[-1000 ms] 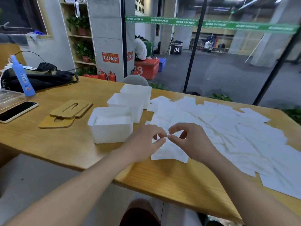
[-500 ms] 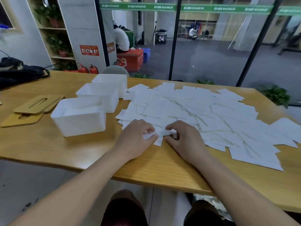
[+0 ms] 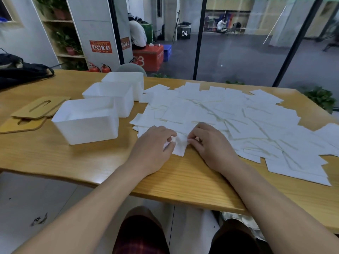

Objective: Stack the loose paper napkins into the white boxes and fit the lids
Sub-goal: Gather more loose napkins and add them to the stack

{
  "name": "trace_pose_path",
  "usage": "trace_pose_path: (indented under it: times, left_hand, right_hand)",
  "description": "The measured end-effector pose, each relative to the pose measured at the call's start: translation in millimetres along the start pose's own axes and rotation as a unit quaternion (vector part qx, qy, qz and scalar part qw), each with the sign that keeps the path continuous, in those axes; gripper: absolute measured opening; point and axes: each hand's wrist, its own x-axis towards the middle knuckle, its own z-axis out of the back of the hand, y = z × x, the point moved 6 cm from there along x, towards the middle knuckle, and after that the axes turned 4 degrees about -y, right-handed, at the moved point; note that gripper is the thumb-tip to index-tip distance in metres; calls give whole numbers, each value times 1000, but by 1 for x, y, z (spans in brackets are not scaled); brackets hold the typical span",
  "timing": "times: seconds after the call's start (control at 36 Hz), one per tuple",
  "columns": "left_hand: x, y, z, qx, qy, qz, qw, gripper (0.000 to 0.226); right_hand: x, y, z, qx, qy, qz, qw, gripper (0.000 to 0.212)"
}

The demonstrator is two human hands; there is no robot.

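Wooden table, pale grain, running across the view, its near edge lying over the person's knees.

Item: left hand, lying knuckles-up near the middle of the near edge, fingers curling in and pinching the left side of one napkin.

Item: right hand, lying just beside the left, fingers curling and pinching the same napkin at its right side. The napkin is sitting between the two hands, its lower corner pointing toward the near edge.

Item: loose napkins, white, many, lying flat and overlapping across the middle and right of the table, reaching out to the right edge and back toward the far edge.

Item: white boxes, three, open-topped, standing in a row left of the napkins: nearest box, middle box touching or just behind it, far box sitting closest to the far edge. Contents cannot be told apart from the white walls.

Item: wooden lids, slotted, lying overlapped at the left edge beside the nearest box.

Item: black bag, resting at the far left corner.

Item: glass wall, standing beyond the far edge.
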Motion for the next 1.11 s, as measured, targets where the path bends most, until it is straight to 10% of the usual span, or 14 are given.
trace_pose_path:
  times: [0.92,1.11]
  left_hand:
    - [-10,-8,18,-459,47,27,887,24]
    - [-11,-2,8,-336,37,48,940,19]
  right_hand:
    - [-42,2,31,181,25,-60,981,30]
    - [-49,-19,38,207,3,-108,972,15]
